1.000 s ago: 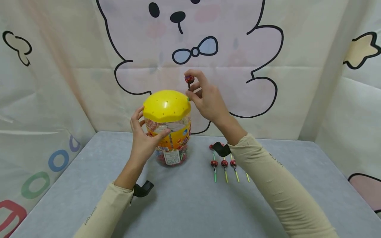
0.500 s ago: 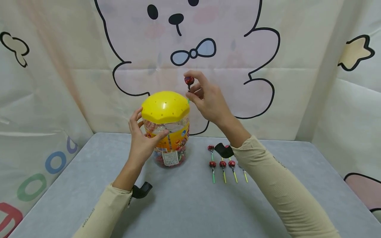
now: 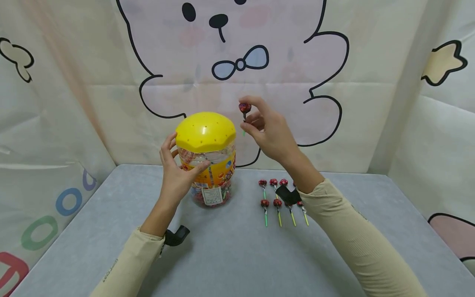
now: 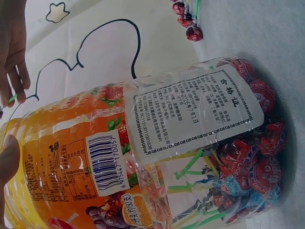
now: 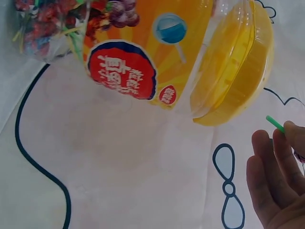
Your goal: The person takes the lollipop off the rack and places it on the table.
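Note:
In the head view a clear candy jar [image 3: 221, 169] with an orange label and a yellow lid [image 3: 205, 131] stands upright on the table. My left hand [image 3: 177, 175] grips its left side, the thumb across the front of the label. Right of the lid, my right hand [image 3: 272, 134] pinches a lollipop [image 3: 245, 108] with a dark red wrapper, held head up in the air. Its green stick [image 5: 275, 124] pokes out between finger and thumb in the right wrist view. Through the jar's clear bottom, wrapped lollipops [image 4: 248, 167] are visible in the left wrist view.
Several red-wrapped lollipops [image 3: 277, 203] lie in two rows on the grey table [image 3: 230, 255], right of the jar. The right wrist strap and sleeve [image 3: 334, 222] cover part of them. Behind the table hangs a printed cloth [image 3: 111, 103].
My right hand has moved right and a little down, away from the lid, with the lollipop still pinched. More of the back row shows. My left hand stays on the jar.

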`<state>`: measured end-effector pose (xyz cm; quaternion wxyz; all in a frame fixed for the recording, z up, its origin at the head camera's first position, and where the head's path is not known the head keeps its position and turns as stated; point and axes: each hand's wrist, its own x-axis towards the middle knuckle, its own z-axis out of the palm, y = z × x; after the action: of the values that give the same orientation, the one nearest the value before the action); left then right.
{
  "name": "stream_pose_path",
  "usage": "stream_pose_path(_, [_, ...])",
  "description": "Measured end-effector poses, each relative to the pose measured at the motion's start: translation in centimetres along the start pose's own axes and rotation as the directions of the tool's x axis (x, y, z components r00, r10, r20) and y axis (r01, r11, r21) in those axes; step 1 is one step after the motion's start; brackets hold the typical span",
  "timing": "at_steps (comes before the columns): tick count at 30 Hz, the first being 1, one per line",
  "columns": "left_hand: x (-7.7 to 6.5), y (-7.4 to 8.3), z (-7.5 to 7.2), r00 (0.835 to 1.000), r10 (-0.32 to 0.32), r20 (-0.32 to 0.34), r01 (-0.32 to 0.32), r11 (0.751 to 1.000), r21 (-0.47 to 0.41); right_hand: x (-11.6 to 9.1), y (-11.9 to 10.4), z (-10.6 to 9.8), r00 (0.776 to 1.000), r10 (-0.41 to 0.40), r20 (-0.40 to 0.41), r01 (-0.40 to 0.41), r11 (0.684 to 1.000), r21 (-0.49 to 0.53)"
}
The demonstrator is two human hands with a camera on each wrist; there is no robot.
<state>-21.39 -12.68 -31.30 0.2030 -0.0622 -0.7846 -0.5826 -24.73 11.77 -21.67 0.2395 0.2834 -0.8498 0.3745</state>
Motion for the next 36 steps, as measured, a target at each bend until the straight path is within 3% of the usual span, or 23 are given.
stream_pose_path(15, [0.0, -0.3, -0.1, 1.000, 0.026, -0.012, -0.026, 1.000, 0.006, -3.5, 1.4, -1.9, 0.999, 0.048, -0.016, -0.048, 0.999, -0.011])
stream_pose_path(24, [0.3, -0.3, 0.2, 0.999, 0.038, -0.019, -0.038, 0.999, 0.000, -7.3, 3.0, -3.4, 0.995, 0.092, -0.028, -0.094, 0.994, -0.061])
stream_pose_path(31, [-0.3, -0.6, 0.1, 1.000, 0.006, -0.001, -0.006, 1.000, -0.005, -12.2, 5.5, -2.9, 0.974, 0.219, 0.053, -0.215, 0.974, -0.076])
stream_pose_path(36, [0.1, -0.5, 0.1, 0.999, 0.034, -0.006, -0.034, 0.999, -0.002, -13.4, 7.0, -3.1, 0.959, 0.248, 0.137, -0.233, 0.966, -0.116])
